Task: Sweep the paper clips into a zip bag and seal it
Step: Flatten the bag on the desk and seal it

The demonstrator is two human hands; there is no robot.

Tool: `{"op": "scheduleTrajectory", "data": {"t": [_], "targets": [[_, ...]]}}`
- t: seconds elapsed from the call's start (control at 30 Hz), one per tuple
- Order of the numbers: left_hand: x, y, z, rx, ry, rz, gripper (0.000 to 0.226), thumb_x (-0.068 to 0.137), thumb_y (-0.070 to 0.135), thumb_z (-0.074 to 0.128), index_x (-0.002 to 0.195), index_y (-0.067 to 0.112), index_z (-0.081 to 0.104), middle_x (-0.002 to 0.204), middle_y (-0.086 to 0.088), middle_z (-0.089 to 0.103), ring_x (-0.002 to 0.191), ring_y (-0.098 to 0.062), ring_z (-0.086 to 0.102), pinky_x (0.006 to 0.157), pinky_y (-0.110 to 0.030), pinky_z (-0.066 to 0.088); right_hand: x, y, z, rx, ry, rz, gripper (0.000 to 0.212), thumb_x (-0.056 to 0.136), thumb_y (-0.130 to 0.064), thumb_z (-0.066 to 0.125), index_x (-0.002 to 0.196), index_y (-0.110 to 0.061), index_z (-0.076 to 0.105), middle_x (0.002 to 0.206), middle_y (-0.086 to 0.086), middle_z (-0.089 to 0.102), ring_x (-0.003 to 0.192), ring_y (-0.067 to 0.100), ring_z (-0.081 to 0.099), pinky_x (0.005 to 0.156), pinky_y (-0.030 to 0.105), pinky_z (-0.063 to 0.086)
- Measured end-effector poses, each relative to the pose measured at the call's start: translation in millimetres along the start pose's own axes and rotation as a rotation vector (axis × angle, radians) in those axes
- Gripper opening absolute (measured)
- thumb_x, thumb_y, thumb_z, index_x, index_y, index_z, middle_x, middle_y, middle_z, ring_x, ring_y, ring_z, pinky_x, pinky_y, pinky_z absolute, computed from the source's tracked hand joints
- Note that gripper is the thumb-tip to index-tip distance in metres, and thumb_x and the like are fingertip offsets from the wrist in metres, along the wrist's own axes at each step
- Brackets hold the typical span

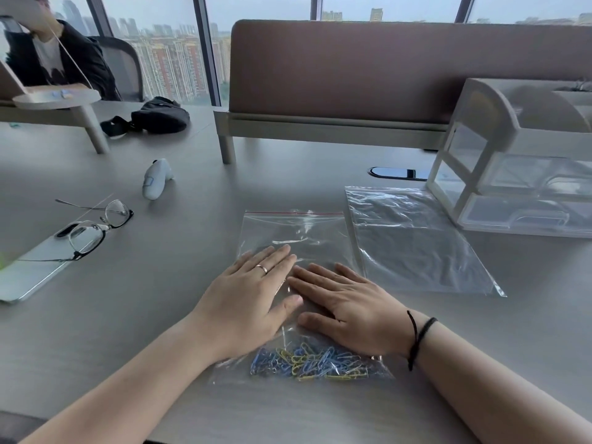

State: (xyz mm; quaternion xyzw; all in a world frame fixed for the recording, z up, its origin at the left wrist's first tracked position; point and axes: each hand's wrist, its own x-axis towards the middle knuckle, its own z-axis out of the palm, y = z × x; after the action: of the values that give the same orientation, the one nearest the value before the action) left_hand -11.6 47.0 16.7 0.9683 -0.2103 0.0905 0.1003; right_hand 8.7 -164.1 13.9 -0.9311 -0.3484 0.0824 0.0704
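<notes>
A clear zip bag [298, 232] with a red strip along its far edge lies flat on the grey desk [160, 299] in front of me. Several blue and yellow paper clips [310, 362] are bunched inside its near end. My left hand [246, 299] and my right hand [349, 312] both lie palm down on the middle of the bag, fingers spread and pointing away, their tips almost touching. Neither hand grips anything. Whether the zip strip is closed I cannot tell.
A second clear bag [416, 241] lies just to the right. Behind it stands a white drawer organiser [512, 174]. On the left are glasses [93, 229] resting on a phone [32, 270] and a white controller [155, 177]. A divider panel [384, 68] closes the back; a person sits far left.
</notes>
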Motion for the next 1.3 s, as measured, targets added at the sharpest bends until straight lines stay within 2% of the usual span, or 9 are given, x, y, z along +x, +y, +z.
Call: {"op": "scheduleTrajectory", "data": {"t": [0.13, 0.3, 0.37, 0.47, 0.63, 0.87, 1.03, 1.17, 1.3], "targets": [[-12.1, 19.3, -6.7, -0.261, -0.112, -0.009, 0.062, 0.101, 0.054, 0.034, 0.156, 0.031, 0.019, 0.164, 0.018, 0.011, 0.15, 0.004, 0.004, 0.124, -0.025, 0.007, -0.9, 3.4, 1.4, 0.176, 0.14, -0.037, 0.055, 0.101, -0.048, 0.038, 0.153, -0.035, 0.03, 0.162, -0.021, 0.018, 0.15, -0.002, 0.007, 0.125, 0.033, 0.005], [-23.1, 28.2, 4.9, -0.035, -0.315, 0.022, 0.091, 0.08, 0.073, -0.003, 0.156, 0.023, -0.01, 0.165, 0.012, -0.012, 0.149, -0.002, -0.019, 0.124, -0.029, -0.007, -15.1, -5.7, 4.7, 0.373, 0.42, -0.02, 0.038, 0.099, -0.039, 0.046, 0.129, -0.025, 0.066, 0.142, -0.01, 0.057, 0.138, -0.004, 0.039, 0.116, 0.03, 0.033], [-23.9, 27.6, 7.3, 0.005, -0.326, 0.042, 0.085, 0.084, 0.071, -0.002, 0.155, 0.026, -0.014, 0.164, 0.011, -0.016, 0.149, -0.004, -0.021, 0.124, -0.031, -0.007, -24.4, -17.2, 5.4, 0.35, 0.384, -0.037, 0.052, 0.099, -0.055, 0.041, 0.138, -0.025, 0.057, 0.149, -0.011, 0.049, 0.141, -0.004, 0.035, 0.116, 0.029, 0.033], [-23.8, 27.5, 8.4, 0.034, -0.333, 0.061, 0.08, 0.088, 0.066, -0.003, 0.156, 0.025, -0.011, 0.165, 0.008, -0.017, 0.149, -0.005, -0.022, 0.124, -0.032, -0.007, -33.7, -28.1, 6.6, 0.196, 0.154, -0.052, 0.08, 0.093, -0.071, 0.029, 0.158, -0.025, 0.017, 0.165, -0.012, 0.008, 0.149, -0.007, -0.001, 0.123, 0.025, 0.008], [-24.1, 29.7, 5.2, 0.03, -0.359, 0.04, 0.093, 0.075, 0.071, -0.009, 0.156, 0.024, -0.011, 0.164, 0.007, -0.018, 0.148, -0.005, -0.025, 0.124, -0.033, -0.006, -36.5, -32.7, 3.9, 0.078, 0.013, -0.031, 0.095, 0.086, -0.082, 0.025, 0.155, -0.03, -0.015, 0.162, -0.014, -0.023, 0.144, -0.006, -0.025, 0.123, 0.027, -0.006], [-27.8, 27.0, 4.0, 0.037, -0.323, -0.113, 0.11, 0.067, 0.084, -0.007, 0.156, 0.02, -0.012, 0.163, 0.005, -0.023, 0.148, -0.009, -0.026, 0.124, -0.034, -0.008, -37.2, -32.7, 3.1, 0.036, -0.038, -0.007, 0.102, 0.079, -0.089, 0.025, 0.155, -0.033, -0.014, 0.163, -0.01, -0.021, 0.145, -0.002, -0.027, 0.123, 0.031, -0.008], [-29.9, 26.1, 2.4, 0.07, -0.343, -0.125, 0.117, 0.059, 0.088, -0.013, 0.155, 0.022, -0.016, 0.162, 0.007, -0.026, 0.148, -0.014, -0.028, 0.125, -0.039, -0.007, -37.0, -25.8, -2.6, 0.129, -0.064, 0.028, 0.096, 0.073, -0.091, 0.006, 0.155, -0.043, 0.002, 0.164, -0.017, -0.011, 0.147, 0.001, -0.023, 0.123, 0.03, -0.009], [-27.3, 25.2, 4.6, 0.052, -0.353, -0.148, 0.114, 0.065, 0.09, -0.004, 0.156, 0.022, -0.015, 0.163, 0.007, -0.023, 0.148, -0.014, -0.027, 0.124, -0.041, -0.008, -24.6, -21.9, -15.1, 0.299, 0.033, 0.068, 0.068, 0.088, -0.075, 0.013, 0.15, -0.049, 0.027, 0.163, -0.016, 0.013, 0.151, 0.001, -0.004, 0.124, 0.028, 0.002], [-20.8, 22.8, -0.3, -0.01, -0.393, -0.152, 0.109, 0.074, 0.091, 0.024, 0.156, 0.03, -0.012, 0.165, 0.008, -0.017, 0.15, -0.013, -0.022, 0.125, -0.04, -0.005, 4.7, -22.3, -21.0, 0.324, 0.128, 0.016, 0.049, 0.104, -0.05, 0.026, 0.15, -0.035, 0.037, 0.16, -0.017, 0.021, 0.149, -0.003, 0.006, 0.121, 0.019, 0.005]]}}
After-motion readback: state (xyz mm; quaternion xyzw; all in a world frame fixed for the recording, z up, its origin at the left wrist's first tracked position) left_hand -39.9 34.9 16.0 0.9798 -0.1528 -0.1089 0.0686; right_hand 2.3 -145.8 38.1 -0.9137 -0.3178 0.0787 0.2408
